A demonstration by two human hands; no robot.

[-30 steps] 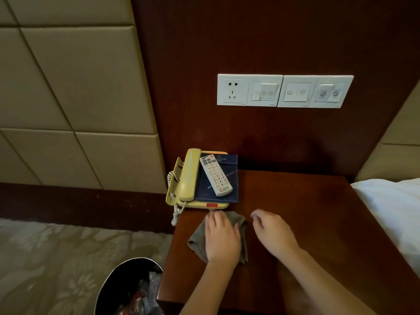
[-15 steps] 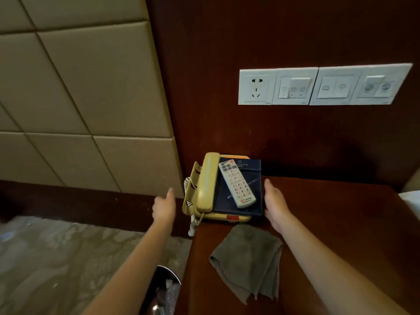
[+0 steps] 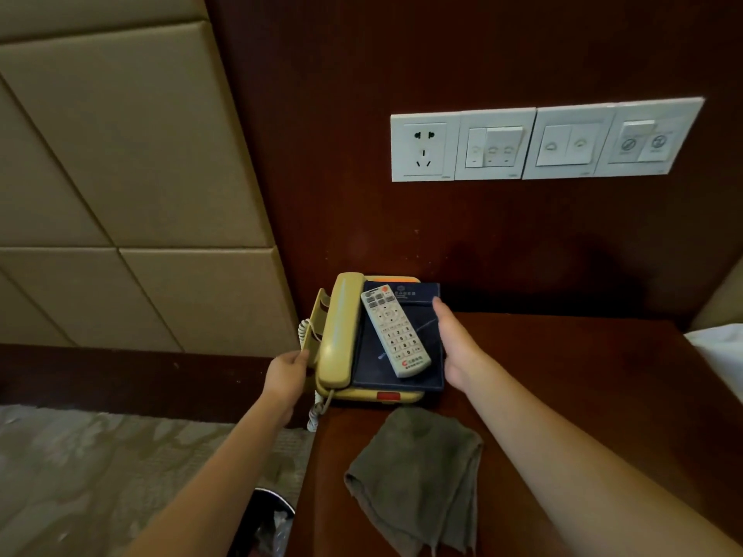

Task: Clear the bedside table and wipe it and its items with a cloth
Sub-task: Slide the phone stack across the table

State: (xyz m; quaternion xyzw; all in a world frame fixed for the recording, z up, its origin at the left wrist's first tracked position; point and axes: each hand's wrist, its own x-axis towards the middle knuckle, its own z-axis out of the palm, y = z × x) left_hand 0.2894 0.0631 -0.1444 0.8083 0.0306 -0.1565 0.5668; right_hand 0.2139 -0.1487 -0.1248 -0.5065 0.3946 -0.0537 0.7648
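Closest in, a crumpled grey-green cloth [image 3: 418, 476] lies loose on the dark red-brown wooden bedside worktop [image 3: 583, 396], near the front edge, with nobody touching it. Down by the worktop's left corner there's a round black bin [image 3: 265, 524] on the floor with some rubbish in it.

Further in, both hands are on the stack at the back left corner. The left hand [image 3: 287, 373] is cupped around the left side of the cream-yellow corded telephone [image 3: 337, 335]; the right hand [image 3: 454, 347] is pressed flat, fingers straight, against the right edge of the dark blue flat folder [image 3: 402, 355] lying on the phone base. A white remote control with grey buttons [image 3: 396, 331] sits loose and diagonal on the folder.

What worries me: if the whole stack gets lifted, any tilt probably sends the remote sliding off, and the left edge is right there with the bin under it. The handset only rests in its cradle, so it could tip out. The coiled cord [image 3: 315, 412] dangles over the left edge and may tug or snag; can't see where it plugs in.

Room-wise, the right half of the worktop is bare, next to the white bedding [image 3: 719, 355]. Behind, the wall panel with the white socket and switch plates [image 3: 538, 142] blocks moving back.
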